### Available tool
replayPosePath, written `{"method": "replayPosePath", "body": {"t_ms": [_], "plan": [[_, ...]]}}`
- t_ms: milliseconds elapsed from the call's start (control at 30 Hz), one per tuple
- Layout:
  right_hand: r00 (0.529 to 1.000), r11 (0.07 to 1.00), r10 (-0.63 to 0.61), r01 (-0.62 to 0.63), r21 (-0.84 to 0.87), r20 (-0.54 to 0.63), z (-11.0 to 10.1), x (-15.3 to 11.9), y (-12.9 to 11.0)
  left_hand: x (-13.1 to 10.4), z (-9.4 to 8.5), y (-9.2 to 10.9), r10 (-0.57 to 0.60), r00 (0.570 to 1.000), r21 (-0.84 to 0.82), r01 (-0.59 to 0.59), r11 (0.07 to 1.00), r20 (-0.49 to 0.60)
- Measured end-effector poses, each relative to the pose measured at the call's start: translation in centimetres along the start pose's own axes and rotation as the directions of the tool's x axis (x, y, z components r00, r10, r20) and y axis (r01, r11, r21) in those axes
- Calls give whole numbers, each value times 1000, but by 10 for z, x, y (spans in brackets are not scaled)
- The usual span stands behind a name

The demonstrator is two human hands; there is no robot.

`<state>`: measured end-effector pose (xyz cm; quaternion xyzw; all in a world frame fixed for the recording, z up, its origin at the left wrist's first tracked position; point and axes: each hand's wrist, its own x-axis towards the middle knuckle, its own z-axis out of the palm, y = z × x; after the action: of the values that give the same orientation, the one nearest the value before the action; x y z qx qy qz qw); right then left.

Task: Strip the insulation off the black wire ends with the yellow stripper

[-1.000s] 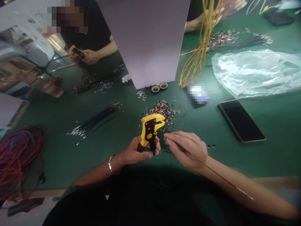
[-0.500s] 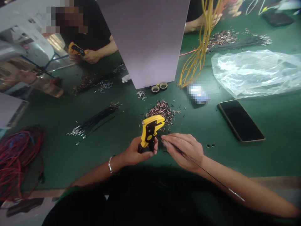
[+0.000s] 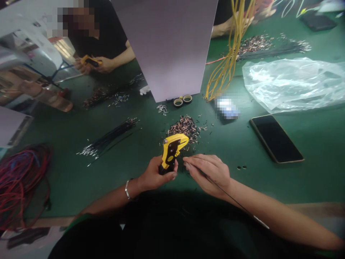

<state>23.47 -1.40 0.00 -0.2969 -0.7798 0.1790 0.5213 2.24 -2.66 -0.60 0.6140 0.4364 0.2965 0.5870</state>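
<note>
Head | L hand: fingers clamped on yel tool | R hand: fingers pinching dk wire

No words, labels, brands or numbers can be read. Just off center toward six o'clock, any marking on the yellow oval of the hand tool is too small to tell. At two o'clock, a small object is pixelated over.

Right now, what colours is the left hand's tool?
The tool is yellow and black, in head view.
</note>
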Motion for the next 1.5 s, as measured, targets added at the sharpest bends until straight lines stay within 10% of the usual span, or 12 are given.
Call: {"method": "replayPosePath", "body": {"t_ms": [333,600,833,1033,1233,1500], "plan": [[995,994,92,-94,59,30,2,-1,2,-2,2,-3,-74,991,59,81,995,-108],[958,947,286,-284,150,9,-3,5,4,3,3,-14,-103,994,-372,83,924,-33],[748,543,662,-522,658,46,-4,6,18,7,-4,-7,-97,978,-547,184,817,185],[715,503,699,-510,698,18,-6,11,18,6,-7,3,-76,959,-456,199,868,274],[592,158,756,-580,799,280,-10,17,20,6,-6,3,-29,944,-537,211,817,328],[525,7,746,-619,785,408,-6,17,22,4,-3,8,-28,939,-550,225,804,343]]}}
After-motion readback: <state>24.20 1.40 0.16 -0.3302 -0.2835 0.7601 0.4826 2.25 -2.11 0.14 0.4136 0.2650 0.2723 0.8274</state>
